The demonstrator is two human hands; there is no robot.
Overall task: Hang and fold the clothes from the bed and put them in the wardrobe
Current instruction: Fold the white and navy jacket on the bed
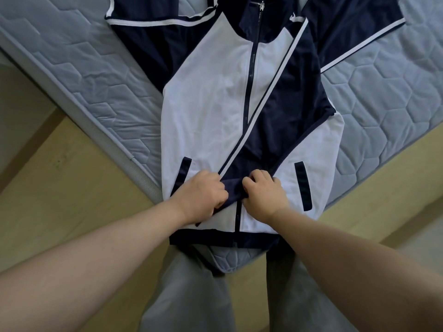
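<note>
Here, no brand, label or writing can be read on anything; the tiny marks along the zip are too small to make out.

On the left, the quilted grey mattress point(79, 68) of the bed juts out over a pale yellowish floor point(72, 178), one corner pointing toward the person. A white and navy zip jacket point(206, 111) lies flat on it, front up, collar far from the person and navy hem at the near corner of the mattress. Its left-hand sleeve point(153, 27) lies spread out to the side, navy with white stripes.

The left hand point(200, 196) is clenched on the cuff end of the other sleeve point(282, 97), which is folded diagonally across the jacket's chest, its white stripe running down to the fingers point(218, 188). The right hand point(263, 195), just beside it, pinches the same navy cuff from the other side, fingers curled in. Both hands rest low on the jacket front, between the two navy-trimmed pockets and above the hem.

Further right, another navy garment with a white stripe point(354, 27) lies on the mattress. Below, the person's grey trousers point(187, 295) show.
</note>
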